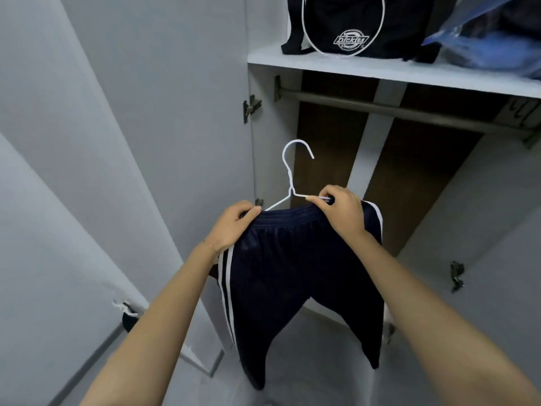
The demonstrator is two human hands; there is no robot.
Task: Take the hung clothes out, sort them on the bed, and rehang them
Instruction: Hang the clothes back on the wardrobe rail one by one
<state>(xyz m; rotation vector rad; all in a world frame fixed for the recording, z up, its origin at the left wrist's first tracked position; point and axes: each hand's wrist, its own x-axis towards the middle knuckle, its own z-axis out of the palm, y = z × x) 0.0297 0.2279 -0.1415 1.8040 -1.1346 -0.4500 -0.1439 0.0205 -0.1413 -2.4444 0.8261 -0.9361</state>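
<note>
Head view: your left hand (234,227) gripped the waistband of the navy track pants (292,273) at the left end of the white hanger (289,177). Your right hand (339,213) pinched the hanger's other arm w/ the fabric, so the pants hung in front of the open wardrobe, well below the rail (409,109). Risk, as I judged it: the slick waistband (no clips visible) could slide off if you freed one hand to hook it.

White shelf (351,67) — black bag (360,24), blue bundle (494,45)
</note>
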